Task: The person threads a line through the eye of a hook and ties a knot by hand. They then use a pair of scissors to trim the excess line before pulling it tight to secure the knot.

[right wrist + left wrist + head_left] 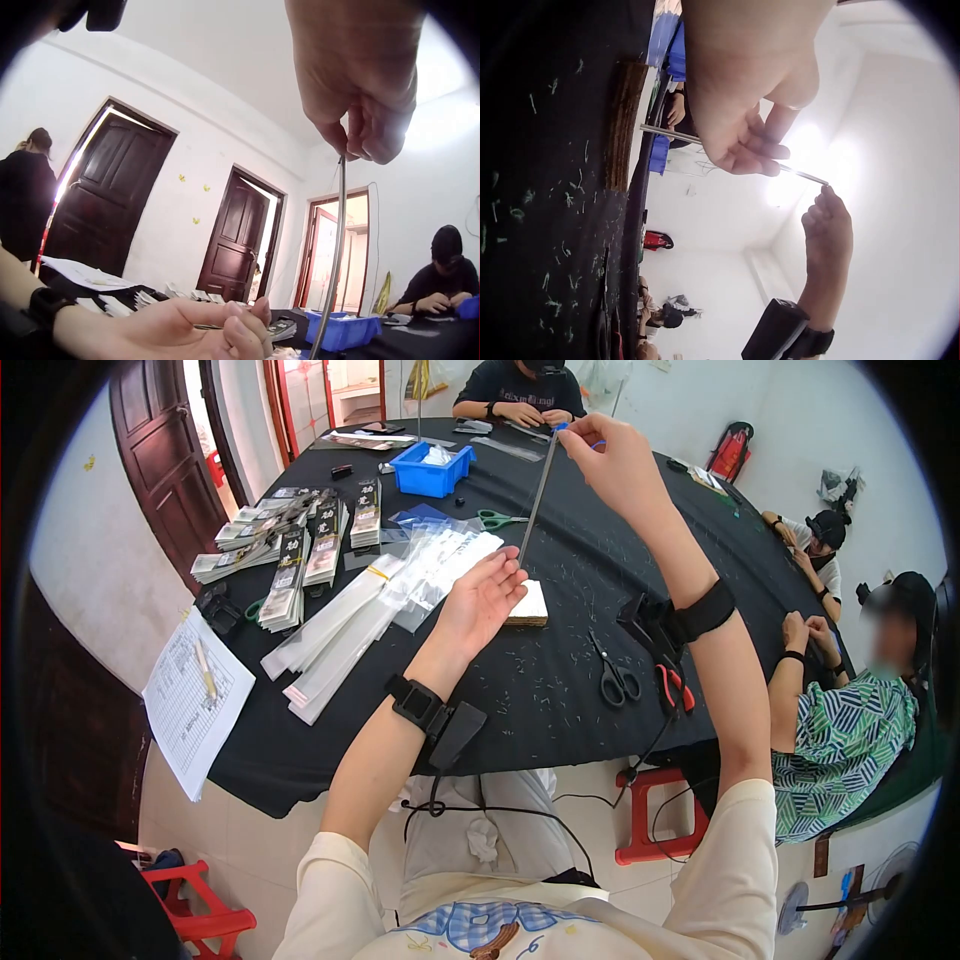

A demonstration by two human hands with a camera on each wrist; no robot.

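Note:
My right hand [608, 452] is raised high and pinches the top end of a thin metal rod [540, 495] between thumb and fingers. The rod slants down toward a small block with a white top [528, 605]; in the left wrist view its lower end is right at the white face of the block [622, 127]. My left hand [485, 600] lies palm up lower down, fingers loosely bent, fingertips right beside the rod. In the left wrist view this hand [742, 112] hides the middle of the rod. The right wrist view shows the rod [337, 247] running past the left fingertips.
Clear plastic sleeves [350, 620] and stacks of printed packets [290, 575] lie left on the black-covered table. Black scissors [615, 678], red-handled pliers [675, 688], green-handled scissors [495, 520] and a blue bin [432, 472] are around the hands. Several people sit around the table.

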